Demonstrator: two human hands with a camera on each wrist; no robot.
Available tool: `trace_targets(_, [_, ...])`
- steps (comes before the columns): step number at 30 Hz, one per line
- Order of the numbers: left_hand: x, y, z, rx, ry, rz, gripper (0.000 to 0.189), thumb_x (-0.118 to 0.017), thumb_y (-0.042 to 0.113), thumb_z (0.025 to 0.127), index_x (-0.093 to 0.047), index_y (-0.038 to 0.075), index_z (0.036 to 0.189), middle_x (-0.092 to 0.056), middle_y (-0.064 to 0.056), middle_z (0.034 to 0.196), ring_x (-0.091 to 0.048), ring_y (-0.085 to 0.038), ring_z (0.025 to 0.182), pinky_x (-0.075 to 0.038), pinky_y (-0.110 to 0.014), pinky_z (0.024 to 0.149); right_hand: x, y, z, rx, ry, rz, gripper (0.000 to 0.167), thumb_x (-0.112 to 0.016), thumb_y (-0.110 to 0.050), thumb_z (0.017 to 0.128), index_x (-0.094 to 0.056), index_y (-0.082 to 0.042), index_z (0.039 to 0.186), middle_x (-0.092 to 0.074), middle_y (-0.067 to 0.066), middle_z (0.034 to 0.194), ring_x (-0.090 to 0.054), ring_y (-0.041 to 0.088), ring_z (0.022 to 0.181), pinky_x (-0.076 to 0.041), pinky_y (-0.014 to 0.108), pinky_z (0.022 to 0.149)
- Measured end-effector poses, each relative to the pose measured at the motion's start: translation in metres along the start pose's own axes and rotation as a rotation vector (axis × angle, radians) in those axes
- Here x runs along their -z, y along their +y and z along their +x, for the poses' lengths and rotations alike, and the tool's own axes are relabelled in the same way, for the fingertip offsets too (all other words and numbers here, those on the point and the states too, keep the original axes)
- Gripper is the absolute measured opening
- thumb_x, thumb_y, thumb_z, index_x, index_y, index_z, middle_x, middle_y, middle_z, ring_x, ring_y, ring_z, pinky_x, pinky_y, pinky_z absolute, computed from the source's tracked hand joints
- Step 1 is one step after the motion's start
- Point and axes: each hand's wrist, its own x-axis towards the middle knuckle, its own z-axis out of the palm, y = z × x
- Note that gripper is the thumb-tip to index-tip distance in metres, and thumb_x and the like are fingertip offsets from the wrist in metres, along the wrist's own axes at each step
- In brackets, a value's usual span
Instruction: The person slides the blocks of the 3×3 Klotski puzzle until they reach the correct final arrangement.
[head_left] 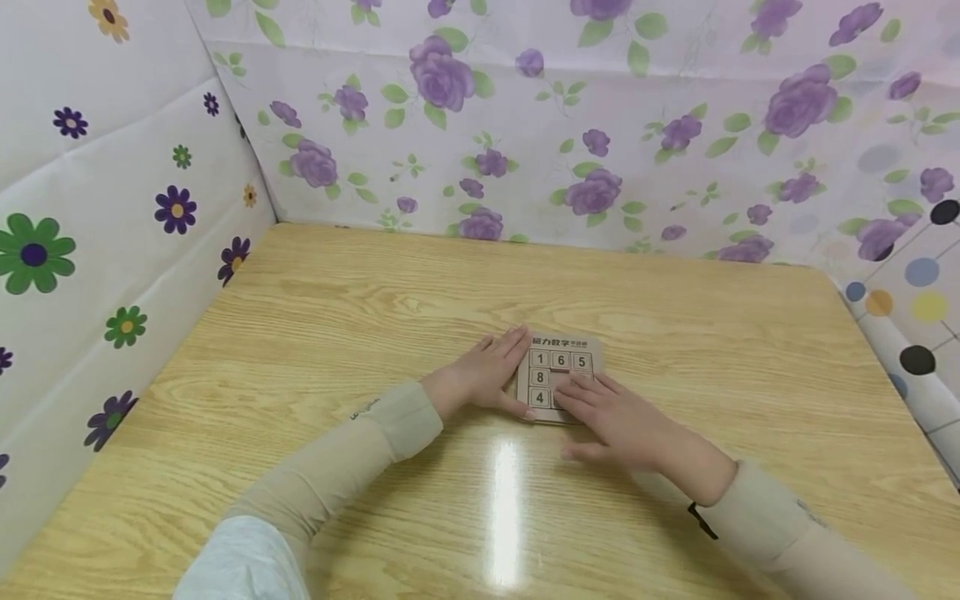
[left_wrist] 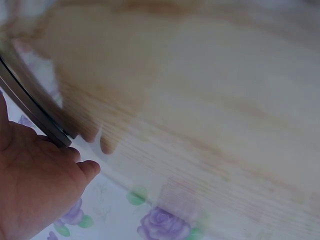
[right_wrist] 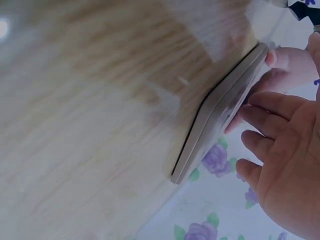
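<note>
A small square number slide puzzle (head_left: 561, 360) lies flat on the table, with dark lettering along its far edge. Tiles 1, 6, 5, 8 and 4 are readable, and a gap shows below the 6. My left hand (head_left: 487, 372) holds the puzzle at its left side, thumb at the near left corner and fingers along the edge toward the far corner. My right hand (head_left: 621, 423) reaches in from the right, its extended fingertips touching the tiles and covering the lower right ones. In the right wrist view, the puzzle's side (right_wrist: 200, 127) shows below the right hand's fingers (right_wrist: 267, 122).
The wood-grain table (head_left: 360, 308) carries a bright light reflection near its front. A purple-rose cloth (head_left: 510, 125) hangs behind the far edge. Cloth with daisies (head_left: 90, 225) hangs at the left, and dotted cloth (head_left: 922, 333) at the right.
</note>
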Motion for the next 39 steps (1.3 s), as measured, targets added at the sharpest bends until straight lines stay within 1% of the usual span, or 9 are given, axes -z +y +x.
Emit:
trace_targets(4, [0.001,0.000,-0.001,0.002,0.002,-0.002,0.120,-0.062,0.070,0.075,0.001,0.004,0.153,0.006,-0.012,0.160,0.002,-0.024,0.148,-0.005,-0.043,0.121,0.001,-0.002,-0.008,-0.001,-0.011,0.010,0.070,-0.055,-0.050,0.091,-0.047,0.003,0.137,-0.044,0.017,0.145,-0.032,0.037,0.139,-0.019,0.055,0.117])
trace_targets(7, [0.001,0.001,-0.001,0.003,-0.002,0.001,0.120,-0.062,0.070,0.075,0.002,0.004,0.152,0.007,-0.012,0.160,0.003,-0.023,0.148,-0.005,-0.043,0.121,0.001,-0.001,-0.009,0.004,-0.003,0.006,0.071,-0.055,-0.049,0.091,-0.047,0.004,0.137,-0.043,0.018,0.145,-0.033,0.037,0.138,-0.020,0.055,0.116])
trace_targets(11, [0.000,0.001,-0.001,0.000,-0.004,-0.006,0.120,-0.062,0.070,0.075,0.001,0.004,0.153,0.006,-0.012,0.160,0.003,-0.023,0.148,-0.005,-0.043,0.121,-0.001,0.004,-0.004,0.004,0.019,-0.020,0.071,-0.056,-0.049,0.090,-0.048,0.004,0.136,-0.045,0.019,0.144,-0.035,0.038,0.137,-0.024,0.056,0.114])
trace_targets(16, [-0.001,0.002,-0.001,0.000,-0.008,-0.009,0.120,-0.062,0.070,0.074,0.000,0.003,0.152,0.006,-0.012,0.160,0.004,-0.023,0.148,-0.004,-0.043,0.121,-0.003,0.011,0.004,-0.023,0.027,-0.061,0.073,-0.055,-0.051,0.090,-0.047,0.003,0.137,-0.044,0.018,0.145,-0.034,0.037,0.138,-0.025,0.056,0.114])
trace_targets(21, [0.000,0.001,0.000,-0.001,-0.004,-0.010,0.120,-0.062,0.070,0.074,0.000,0.004,0.152,0.006,-0.012,0.160,0.003,-0.023,0.148,-0.005,-0.043,0.121,-0.001,0.005,0.007,-0.016,0.016,-0.089,0.075,-0.055,-0.052,0.089,-0.044,0.003,0.139,-0.042,0.018,0.147,-0.033,0.037,0.139,-0.025,0.055,0.115])
trace_targets(26, [0.001,0.000,0.000,0.004,-0.010,-0.007,0.120,-0.061,0.070,0.075,0.003,0.004,0.152,0.009,-0.011,0.160,0.005,-0.023,0.148,-0.004,-0.042,0.121,0.000,-0.010,0.008,0.041,0.004,-0.062,0.076,-0.055,-0.052,0.089,-0.042,0.002,0.141,-0.038,0.016,0.149,-0.030,0.036,0.140,-0.022,0.053,0.116])
trace_targets(29, [0.001,0.000,0.000,0.001,-0.004,-0.005,0.120,-0.061,0.070,0.075,0.003,0.004,0.152,0.009,-0.012,0.160,0.004,-0.023,0.148,-0.004,-0.043,0.121,-0.001,-0.015,0.008,0.055,-0.009,-0.034,0.076,-0.054,-0.053,0.090,-0.041,0.001,0.142,-0.037,0.016,0.150,-0.029,0.035,0.141,-0.021,0.054,0.116])
trace_targets(32, [0.001,0.000,-0.001,-0.001,-0.001,-0.008,0.120,-0.061,0.070,0.075,0.002,0.004,0.153,0.008,-0.012,0.160,0.004,-0.023,0.148,-0.004,-0.043,0.121,-0.003,-0.015,0.005,0.055,-0.010,-0.021,0.076,-0.054,-0.053,0.090,-0.042,0.001,0.142,-0.037,0.015,0.150,-0.030,0.034,0.141,-0.022,0.054,0.116])
trace_targets(39, [0.002,0.001,-0.002,0.005,-0.010,-0.022,0.120,-0.062,0.069,0.075,0.002,0.004,0.152,0.008,-0.011,0.160,0.004,-0.023,0.148,-0.003,-0.042,0.121,-0.003,-0.007,-0.006,0.028,0.008,-0.012,0.073,-0.054,-0.052,0.090,-0.045,0.001,0.140,-0.040,0.015,0.148,-0.033,0.036,0.139,-0.024,0.055,0.114])
